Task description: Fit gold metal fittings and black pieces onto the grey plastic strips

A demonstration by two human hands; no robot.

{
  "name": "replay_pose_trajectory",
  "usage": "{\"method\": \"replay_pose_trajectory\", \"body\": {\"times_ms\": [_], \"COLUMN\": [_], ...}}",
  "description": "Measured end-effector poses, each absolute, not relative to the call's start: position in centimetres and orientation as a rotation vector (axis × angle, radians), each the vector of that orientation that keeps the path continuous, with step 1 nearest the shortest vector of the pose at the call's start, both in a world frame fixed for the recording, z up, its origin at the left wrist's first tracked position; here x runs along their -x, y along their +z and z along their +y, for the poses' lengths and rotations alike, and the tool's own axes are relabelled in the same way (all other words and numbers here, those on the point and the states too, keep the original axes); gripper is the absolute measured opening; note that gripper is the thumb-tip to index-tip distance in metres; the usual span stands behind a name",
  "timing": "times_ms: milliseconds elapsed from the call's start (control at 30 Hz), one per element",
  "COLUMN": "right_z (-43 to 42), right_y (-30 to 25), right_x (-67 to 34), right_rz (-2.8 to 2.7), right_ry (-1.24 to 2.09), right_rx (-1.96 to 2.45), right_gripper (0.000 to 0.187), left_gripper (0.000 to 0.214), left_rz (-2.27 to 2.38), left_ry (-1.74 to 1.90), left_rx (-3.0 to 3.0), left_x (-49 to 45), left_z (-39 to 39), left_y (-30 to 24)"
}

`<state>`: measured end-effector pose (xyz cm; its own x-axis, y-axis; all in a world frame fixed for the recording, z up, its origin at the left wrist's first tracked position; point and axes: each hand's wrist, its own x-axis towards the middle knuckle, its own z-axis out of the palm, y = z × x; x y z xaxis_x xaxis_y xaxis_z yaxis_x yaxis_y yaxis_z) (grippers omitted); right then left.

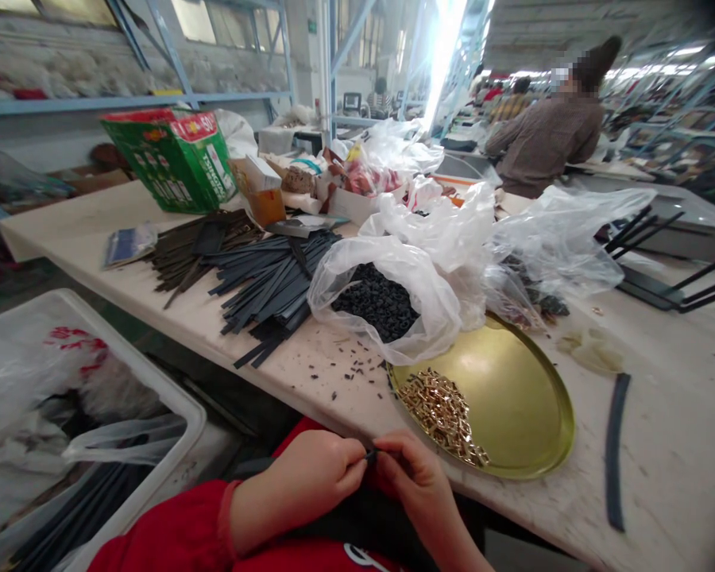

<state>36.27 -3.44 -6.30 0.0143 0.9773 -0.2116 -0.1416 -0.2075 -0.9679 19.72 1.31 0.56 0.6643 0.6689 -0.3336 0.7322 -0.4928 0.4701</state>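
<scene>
My left hand is closed in a pinch at the table's front edge. My right hand meets it, thumb and finger pinched together. Between the fingertips is a small dark piece, mostly covered, so its exact kind cannot be made out. Just beyond my right hand lies a round gold tray with a heap of small gold metal buckles on its near left side. Behind the tray, an open clear plastic bag holds many small black loops.
Dark flat strips and brownish strips lie left of the bag. One strip is at right. A green box stands behind; a white bin is below left. A person is farther back.
</scene>
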Motion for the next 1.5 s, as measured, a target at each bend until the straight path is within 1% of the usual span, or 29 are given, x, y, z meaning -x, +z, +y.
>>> {"method": "replay_pose_trajectory", "body": {"times_ms": [67,167,400,600,700,767,833,867,900,933,967,1033,1100,1200,1267,1367,1433,1500], "right_z": [-3.6,-4.0,-4.4,-4.0,-3.9,-3.5,-2.5,-1.7,-0.6,0.5,1.7,3.9,5.4,6.2,6.1,5.1,4.0,2.6], "right_y": [-6.1,-6.1,-6.8,-6.3,-6.4,-6.5,-6.3,-6.1,-5.9,-5.6,-5.4,-5.2,-5.4,-6.0,-6.2,-5.6,-4.6,-3.4], "right_x": [-36.5,-36.5,-35.8,-36.7,-36.1,-36.1,-37.3,-38.3,-39.6,-41.0,-42.4,-44.5,-45.6,-45.8,-45.7,-45.2,-44.2,-42.3], "right_rz": [-0.931,-0.662,-0.572,-0.526,-0.559,-0.629,-0.831,-0.985,-1.169,-1.391,-1.454,-1.539,-1.595,-1.619,-1.586,-1.480,-1.409,-1.282], "right_ry": [1.509,1.717,1.657,1.638,1.673,1.698,1.600,1.492,1.315,1.027,0.898,0.787,0.760,0.747,0.751,0.804,0.894,1.085], "right_rx": [1.258,1.213,1.140,1.217,1.165,1.146,1.242,1.333,1.445,1.616,1.686,1.762,1.791,1.798,1.788,1.746,1.696,1.594], "right_gripper": [0.025,0.033,0.033,0.036,0.033,0.036,0.038,0.039,0.038,0.035,0.030,0.019,0.012,0.010,0.009,0.002,0.011,0.022], "left_gripper": [0.029,0.028,0.029,0.023,0.016,0.020,0.032,0.036,0.039,0.040,0.041,0.040,0.032,0.021,0.018,0.016,0.018,0.019], "left_rz": [1.096,1.146,1.171,1.035,1.077,1.081,1.040,1.020,1.003,0.989,0.976,0.962,0.988,1.119,1.186,1.167,1.153,1.164], "left_ry": [-0.112,-0.048,-0.022,-0.040,0.035,0.113,0.167,0.193,0.211,0.226,0.240,0.284,0.320,0.347,0.344,0.370,0.421,0.499], "left_rx": [-2.270,-2.156,-2.079,-1.906,-1.775,-1.661,-1.561,-1.537,-1.524,-1.504,-1.479,-1.454,-1.474,-1.509,-1.495,-1.542,-1.587,-1.601], "left_x": [-19.9,-20.2,-21.0,-20.6,-20.8,-21.0,-21.0,-21.0,-21.0,-21.0,-20.9,-21.0,-21.0,-21.0,-21.0,-21.0,-21.2,-21.4], "left_z": [1.1,0.8,0.2,0.8,1.0,1.1,1.3,1.5,1.7,1.9,2.1,2.5,2.7,2.7,2.7,2.7,2.8,2.8], "left_y": [0.4,0.5,0.3,0.5,0.2,0.0,-0.2,-0.2,-0.3,-0.4,-0.5,-0.8,-1.2,-1.6,-1.6,-1.1,-0.5,0.2]}}
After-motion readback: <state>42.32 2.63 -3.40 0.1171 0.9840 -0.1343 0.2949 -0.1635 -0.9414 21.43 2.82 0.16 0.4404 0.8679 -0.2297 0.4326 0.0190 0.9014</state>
